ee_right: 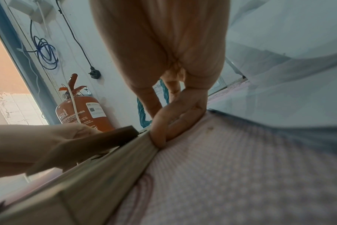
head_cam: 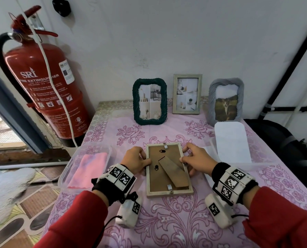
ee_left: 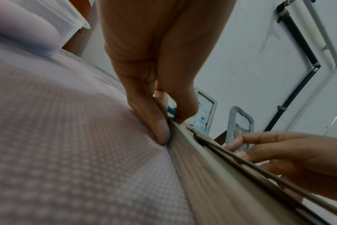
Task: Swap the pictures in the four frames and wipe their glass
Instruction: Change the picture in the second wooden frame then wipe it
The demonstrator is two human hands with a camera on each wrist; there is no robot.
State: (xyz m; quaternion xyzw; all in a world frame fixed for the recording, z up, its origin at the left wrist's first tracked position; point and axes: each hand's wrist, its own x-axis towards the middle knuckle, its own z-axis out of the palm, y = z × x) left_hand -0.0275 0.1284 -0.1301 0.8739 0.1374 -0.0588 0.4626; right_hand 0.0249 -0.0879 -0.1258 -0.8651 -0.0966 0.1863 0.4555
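Note:
A pale wooden frame (head_cam: 168, 192) lies face down on the pink tablecloth, its brown backing board and folded stand (head_cam: 174, 173) upward. My left hand (head_cam: 136, 161) grips the frame's left edge (ee_left: 192, 159), thumb on top and fingers (ee_left: 156, 121) against its side. My right hand (head_cam: 193, 159) grips the right edge (ee_right: 115, 161), its curled fingers (ee_right: 169, 121) against the side. Three upright frames stand at the back: a dark green one (head_cam: 150, 102), a pale wooden one (head_cam: 187, 93) and a grey one (head_cam: 225, 102).
A clear plastic tub (head_cam: 68, 169) with a pink cloth (head_cam: 89, 169) sits left of the frame. A white sheet (head_cam: 232, 142) lies to the right. A red fire extinguisher (head_cam: 43, 90) hangs on the wall by the table's left edge. A dark bag (head_cam: 274, 138) sits off the right side.

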